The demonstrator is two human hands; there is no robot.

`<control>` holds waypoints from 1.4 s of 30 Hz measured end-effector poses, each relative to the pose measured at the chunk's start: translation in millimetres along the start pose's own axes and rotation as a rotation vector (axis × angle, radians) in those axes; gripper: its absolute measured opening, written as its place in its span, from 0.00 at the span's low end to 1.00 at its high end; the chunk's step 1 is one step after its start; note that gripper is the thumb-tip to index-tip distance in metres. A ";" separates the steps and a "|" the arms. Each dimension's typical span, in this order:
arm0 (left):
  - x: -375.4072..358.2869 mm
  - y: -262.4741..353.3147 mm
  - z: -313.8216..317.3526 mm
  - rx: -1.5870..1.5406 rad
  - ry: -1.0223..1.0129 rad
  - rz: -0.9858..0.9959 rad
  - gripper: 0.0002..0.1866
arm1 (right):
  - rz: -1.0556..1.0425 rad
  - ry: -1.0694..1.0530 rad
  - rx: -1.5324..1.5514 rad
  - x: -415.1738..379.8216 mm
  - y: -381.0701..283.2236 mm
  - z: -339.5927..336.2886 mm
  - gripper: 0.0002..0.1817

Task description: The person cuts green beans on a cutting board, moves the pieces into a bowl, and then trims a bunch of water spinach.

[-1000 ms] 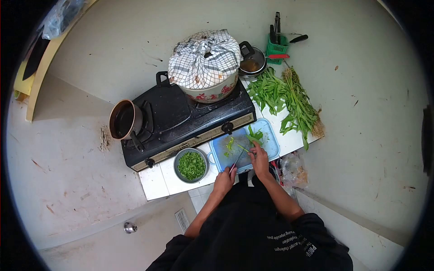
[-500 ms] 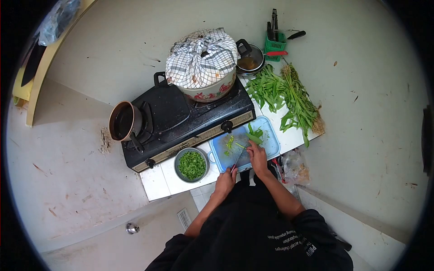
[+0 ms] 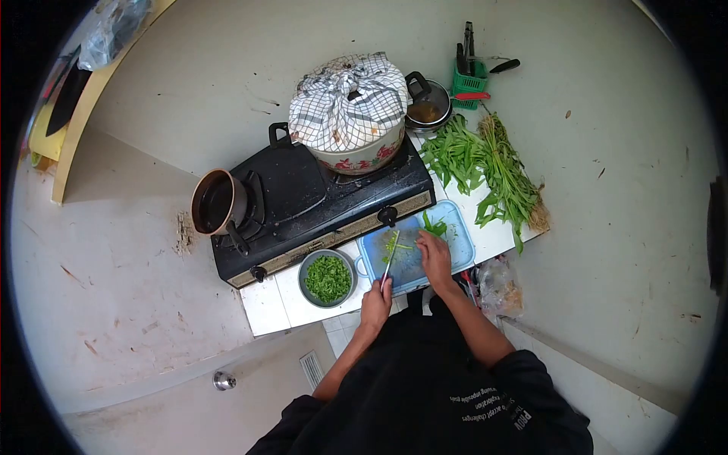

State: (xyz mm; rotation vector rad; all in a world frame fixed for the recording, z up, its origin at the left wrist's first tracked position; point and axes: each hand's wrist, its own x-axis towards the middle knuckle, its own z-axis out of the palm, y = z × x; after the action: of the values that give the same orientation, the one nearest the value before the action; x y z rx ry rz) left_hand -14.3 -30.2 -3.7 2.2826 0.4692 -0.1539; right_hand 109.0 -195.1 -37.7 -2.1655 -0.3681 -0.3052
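Observation:
My left hand (image 3: pixel 374 305) is closed round the handle of a knife (image 3: pixel 390 260). Its blade points away from me over a blue cutting board (image 3: pixel 371 244). Small cut green pieces (image 3: pixel 402 246) lie by the blade tip. My right hand (image 3: pixel 434 262) is over the right half of the board with its fingers bent together; whatever is between the fingertips is hidden. Green leaves (image 3: pixel 434 226) lie just beyond those fingers. Left of the board, a grey bowl (image 3: pixel 305 297) holds chopped greens (image 3: pixel 327 279).
Behind the board is a black gas stove (image 3: pixel 326 227) carrying a cloth-covered pot (image 3: pixel 356 158) and a small saucepan (image 3: pixel 230 199). Leafy bunches with roots (image 3: pixel 508 182) lie on the white tiled counter (image 3: pixel 497 236) at right. A green utensil basket (image 3: pixel 470 79) stands at the back.
The knife has swung left, away from my right hand, and its blade now points more straight ahead. My right hand's fingers have left the leaf they were against. The whole view has shifted slightly.

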 end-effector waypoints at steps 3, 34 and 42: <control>0.7 -0.4 -5.8 0.006 0.040 -0.037 0.22 | 0.020 -0.142 0.031 16.3 7.1 19.5 0.19; -2.0 0.6 4.5 0.147 -0.072 -0.054 0.25 | 0.036 -0.206 -0.159 -16.2 4.0 12.7 0.10; -1.4 2.8 6.8 0.185 -0.044 -0.057 0.25 | 0.005 -0.178 -0.179 -18.1 2.1 15.7 0.11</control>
State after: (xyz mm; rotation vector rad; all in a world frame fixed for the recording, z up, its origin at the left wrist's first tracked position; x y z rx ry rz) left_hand -14.3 -37.3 -6.0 2.4418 0.5156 -0.2862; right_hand 94.4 -186.2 -54.5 -2.3771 -0.4505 -0.1470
